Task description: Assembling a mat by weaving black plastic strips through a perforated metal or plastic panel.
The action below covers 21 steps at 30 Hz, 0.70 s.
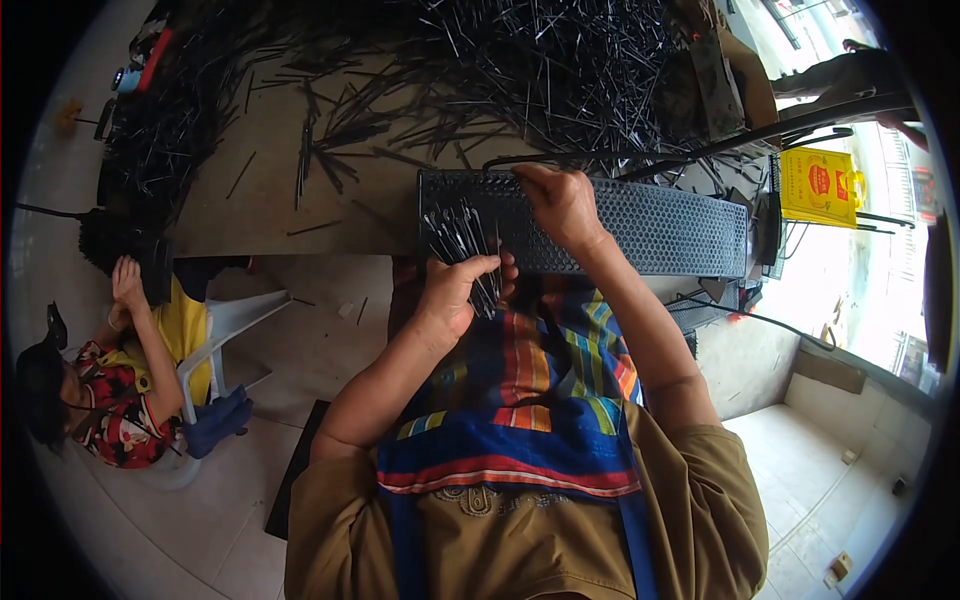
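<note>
My left hand (455, 293) is closed around a bundle of thin dark sticks (458, 232) with shiny tips, fanned out upward at the table's near edge. My right hand (565, 208) is curled with thumb and fingers pressed together, above the dark perforated panel (660, 222) and close to a thin black rod (600, 157) behind it. Whatever is in its fingers, if anything, is too small to make out. The panel lies long-ways along the table edge, to the right of the bundle.
Large piles of similar dark sticks (560, 60) cover the far table, with loose ones scattered over its bare top (230, 215). A cardboard box (725, 85) stands far right, near a yellow bag (820, 188). At left a co-worker (130, 400) sits on a white chair (235, 320).
</note>
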Tool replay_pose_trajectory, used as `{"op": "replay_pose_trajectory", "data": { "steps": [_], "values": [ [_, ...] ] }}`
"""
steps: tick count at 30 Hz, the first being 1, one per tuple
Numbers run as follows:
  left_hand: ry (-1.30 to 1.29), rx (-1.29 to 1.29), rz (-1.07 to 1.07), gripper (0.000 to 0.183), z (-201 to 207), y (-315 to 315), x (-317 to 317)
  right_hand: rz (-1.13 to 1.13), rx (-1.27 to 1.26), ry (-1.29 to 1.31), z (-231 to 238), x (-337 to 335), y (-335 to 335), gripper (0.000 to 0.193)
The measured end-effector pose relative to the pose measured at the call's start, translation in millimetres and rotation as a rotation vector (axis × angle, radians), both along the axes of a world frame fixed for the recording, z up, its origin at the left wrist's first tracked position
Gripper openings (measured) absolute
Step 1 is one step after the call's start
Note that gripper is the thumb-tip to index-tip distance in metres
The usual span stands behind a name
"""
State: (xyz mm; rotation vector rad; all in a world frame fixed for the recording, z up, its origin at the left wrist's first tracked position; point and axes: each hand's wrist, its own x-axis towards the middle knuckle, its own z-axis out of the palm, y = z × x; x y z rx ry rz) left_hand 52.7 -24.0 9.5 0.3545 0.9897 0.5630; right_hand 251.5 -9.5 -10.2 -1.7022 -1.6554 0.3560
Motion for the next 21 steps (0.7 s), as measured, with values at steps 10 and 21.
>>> {"op": "replay_pose_trajectory", "data": {
  "steps": [10,21],
  "values": [
    [-0.037,0.061,-0.114,0.012,-4,1,6,-0.041,-0.335,0.734,3,-7,-34,0.017],
    [0.123,0.193,0.040,0.012,-13,-5,18,-0.400,0.146,0.621,11,2,-25,0.010]
  ]
}}
